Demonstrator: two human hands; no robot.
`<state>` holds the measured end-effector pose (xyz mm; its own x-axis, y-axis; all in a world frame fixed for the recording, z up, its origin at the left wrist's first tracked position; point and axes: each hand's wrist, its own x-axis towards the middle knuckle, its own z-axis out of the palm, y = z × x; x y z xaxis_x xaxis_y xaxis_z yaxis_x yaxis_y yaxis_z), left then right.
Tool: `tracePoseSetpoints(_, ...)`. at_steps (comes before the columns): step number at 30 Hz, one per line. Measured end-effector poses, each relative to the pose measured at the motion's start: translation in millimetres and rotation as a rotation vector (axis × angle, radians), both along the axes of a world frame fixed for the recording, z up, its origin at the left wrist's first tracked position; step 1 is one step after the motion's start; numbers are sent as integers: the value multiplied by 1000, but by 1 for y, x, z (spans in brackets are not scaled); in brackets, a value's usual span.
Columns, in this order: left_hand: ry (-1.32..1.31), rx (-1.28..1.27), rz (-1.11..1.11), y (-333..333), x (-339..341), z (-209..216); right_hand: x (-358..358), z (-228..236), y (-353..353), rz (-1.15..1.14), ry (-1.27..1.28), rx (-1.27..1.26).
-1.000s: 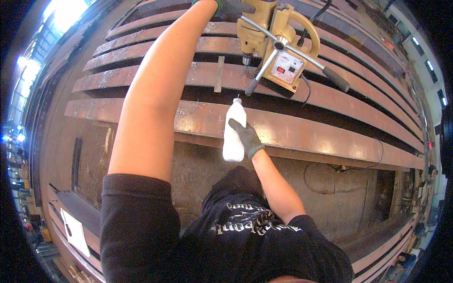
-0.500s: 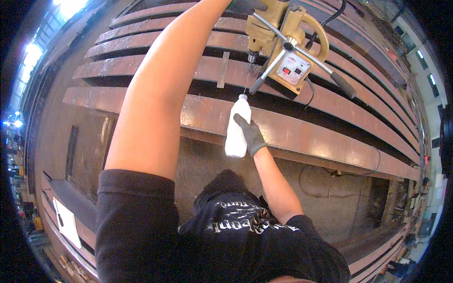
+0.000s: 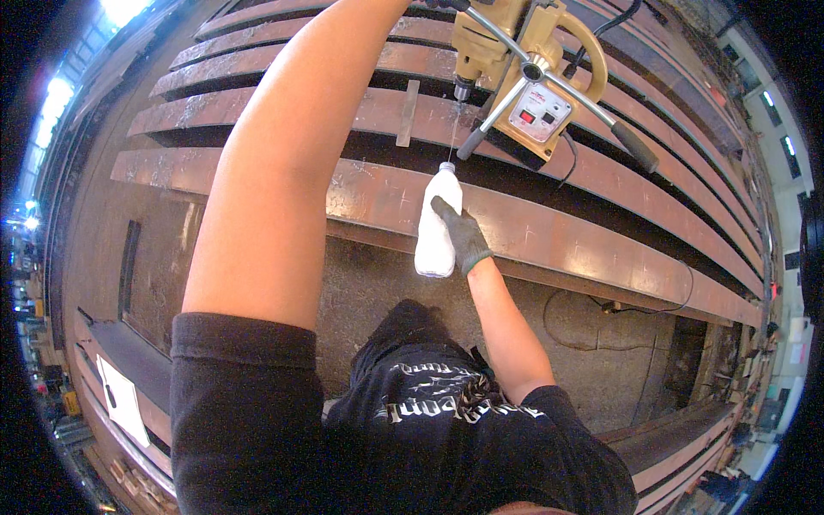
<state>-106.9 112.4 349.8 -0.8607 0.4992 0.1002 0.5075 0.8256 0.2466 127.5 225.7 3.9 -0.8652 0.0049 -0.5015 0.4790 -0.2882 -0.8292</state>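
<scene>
My gloved right hand [image 3: 464, 235] is wrapped around a white plastic squeeze bottle [image 3: 437, 227], its neck tilted away from me. A thin stream of liquid runs from the bottle's tip up to the bit under the chuck of a tan magnetic drill [image 3: 485, 51]. At the top edge, my gloved left hand [image 3: 445, 3] is closed at the end of one spoke of the drill's feed handle; the frame cuts most of this hand off. The other two dark-gripped spokes stick out toward me. The drill stands on the steel beams [image 3: 541, 225].
A flat metal strip [image 3: 408, 113] lies across the beams left of the drill. Metal shavings are scattered at the left. A cable [image 3: 566, 341] loops over the floor at right. White paper with a dark object [image 3: 123, 402] lies at lower left.
The bottle and my right hand have shifted slightly away from me. The drill sits a little higher and further right in view. The liquid stream shows more plainly.
</scene>
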Motion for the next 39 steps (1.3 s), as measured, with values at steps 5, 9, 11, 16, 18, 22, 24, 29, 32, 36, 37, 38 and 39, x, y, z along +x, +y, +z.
tracePoseSetpoints(5, 20, 29, -49, -3, -12, -7, 0, 4, -1, -15, 19, 76)
tracePoseSetpoints(9, -29, 23, -5, -3, -4, -2, -2, 0, 1, -30, 38, 36)
tracePoseSetpoints(11, -17, 34, -15, -2, 2, 1, -3, -6, 1, -37, 50, 39)
tracePoseSetpoints(16, -71, 57, -5, -3, 1, 0, -4, -3, 1, -13, 38, 94)
tracePoseSetpoints(18, -59, 34, 5, -2, 3, 1, -4, -2, 2, -6, 31, 86)
tracePoseSetpoints(22, 37, 13, -2, -4, -3, -3, -6, -1, 3, -5, -4, 29)
tracePoseSetpoints(24, 56, 38, -17, -4, -3, -6, -7, -2, 3, -17, -14, 3)
tracePoseSetpoints(29, -43, -2, 36, -2, 0, 0, -7, -1, 2, -26, -3, 4)
tracePoseSetpoints(32, -26, -2, 24, -3, -2, -1, -9, -2, 1, -33, 35, 25)
tracePoseSetpoints(36, -26, -9, 32, -4, -4, -1, -11, -7, 2, -37, 21, 20)
tracePoseSetpoints(37, -33, 2, 25, -4, -5, -2, -12, -9, 2, -36, 18, 20)
tracePoseSetpoints(38, -40, 12, 18, -4, -8, -3, -12, -11, 2, -36, 16, 20)
tracePoseSetpoints(39, -47, 23, 12, -4, -8, -4, -12, -9, 2, -26, 7, 35)
